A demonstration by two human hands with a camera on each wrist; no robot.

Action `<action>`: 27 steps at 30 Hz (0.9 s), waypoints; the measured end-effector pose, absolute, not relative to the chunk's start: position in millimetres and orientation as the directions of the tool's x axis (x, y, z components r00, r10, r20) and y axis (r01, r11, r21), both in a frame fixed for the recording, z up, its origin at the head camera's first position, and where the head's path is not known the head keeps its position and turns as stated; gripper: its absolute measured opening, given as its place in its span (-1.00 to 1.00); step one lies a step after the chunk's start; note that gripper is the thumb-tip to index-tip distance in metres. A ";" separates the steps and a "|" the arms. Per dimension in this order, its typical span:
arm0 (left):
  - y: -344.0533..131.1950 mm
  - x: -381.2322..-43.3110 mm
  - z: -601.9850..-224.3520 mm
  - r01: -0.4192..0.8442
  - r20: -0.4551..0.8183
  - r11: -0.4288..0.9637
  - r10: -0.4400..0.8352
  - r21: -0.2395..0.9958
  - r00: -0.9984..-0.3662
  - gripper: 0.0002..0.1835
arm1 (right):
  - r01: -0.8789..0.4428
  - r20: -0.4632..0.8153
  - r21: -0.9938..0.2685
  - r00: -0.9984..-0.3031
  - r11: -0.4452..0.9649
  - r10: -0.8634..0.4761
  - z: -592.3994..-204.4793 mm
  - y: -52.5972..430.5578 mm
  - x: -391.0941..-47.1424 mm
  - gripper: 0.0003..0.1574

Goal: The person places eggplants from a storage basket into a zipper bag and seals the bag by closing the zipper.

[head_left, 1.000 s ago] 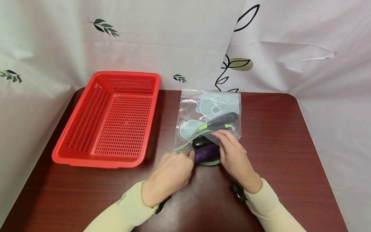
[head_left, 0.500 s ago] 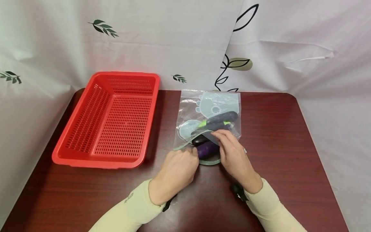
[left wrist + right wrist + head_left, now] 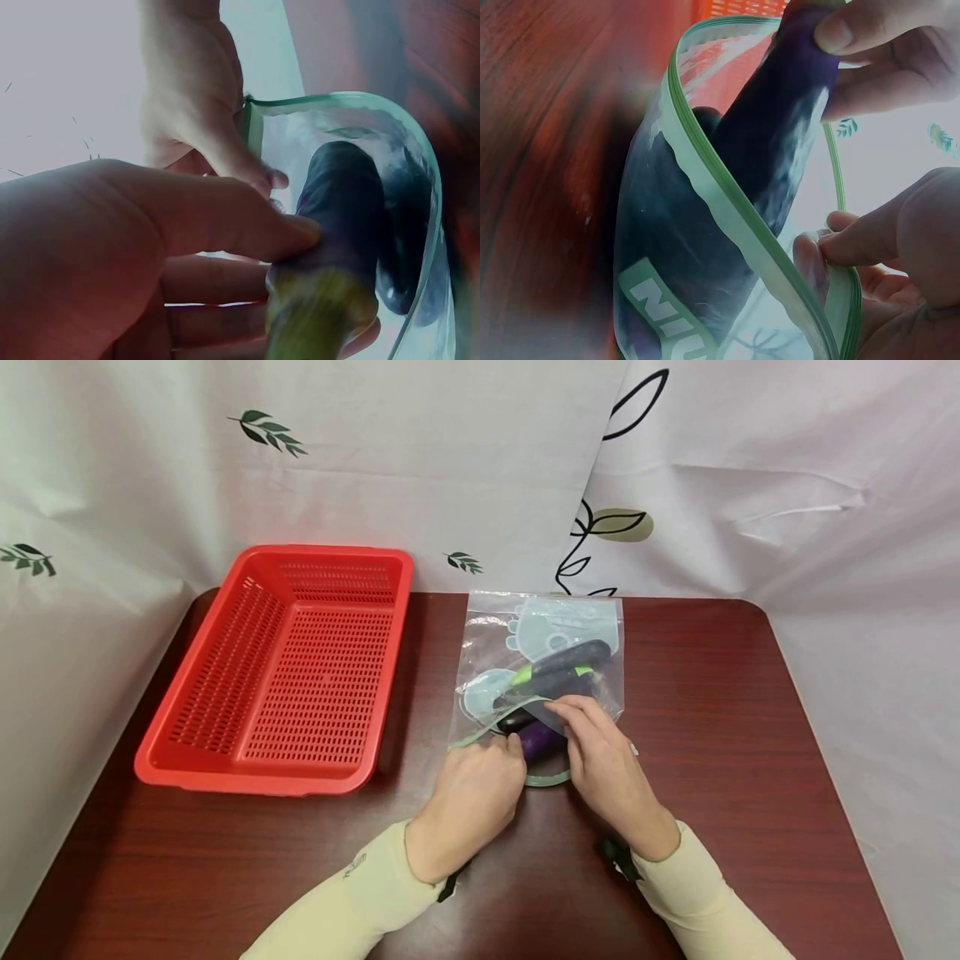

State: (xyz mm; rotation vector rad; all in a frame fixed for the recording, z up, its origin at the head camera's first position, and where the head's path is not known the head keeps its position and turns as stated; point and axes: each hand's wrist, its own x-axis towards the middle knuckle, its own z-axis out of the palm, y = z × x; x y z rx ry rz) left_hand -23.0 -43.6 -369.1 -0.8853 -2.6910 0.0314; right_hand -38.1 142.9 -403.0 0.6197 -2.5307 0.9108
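Observation:
A clear zip bag (image 3: 487,631) with a pale green zip edge lies on the table, its mouth toward me and held apart. Near its stem end, my left hand (image 3: 480,785) grips a purple eggplant (image 3: 538,741), thumb on one side and fingers on the other. Much of that eggplant (image 3: 780,112) is inside the mouth, tilted, in the right wrist view. My right hand (image 3: 603,760) pinches the bag's zip edge at the right. Deeper in the bag lie other dark eggplants (image 3: 573,660), one showing a green stem end; some overlap and are partly hidden.
A red perforated plastic basket (image 3: 322,685) stands on the left of the dark red wooden table (image 3: 712,710), with nothing visible inside. White cloth (image 3: 360,460) with leaf prints hangs behind the table and at its sides.
My left hand has moved right and slightly forward, pushing the gripped eggplant further into the bag. The eggplants inside have shifted a little away from me. My right hand keeps its place.

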 end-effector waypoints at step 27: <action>-17.8 -37.4 -389.9 0.531 0.353 0.836 0.543 -0.142 -0.762 -0.78 | -0.538 0.504 -0.503 -0.818 0.676 -0.276 -400.9 141.5 -37.0 -0.48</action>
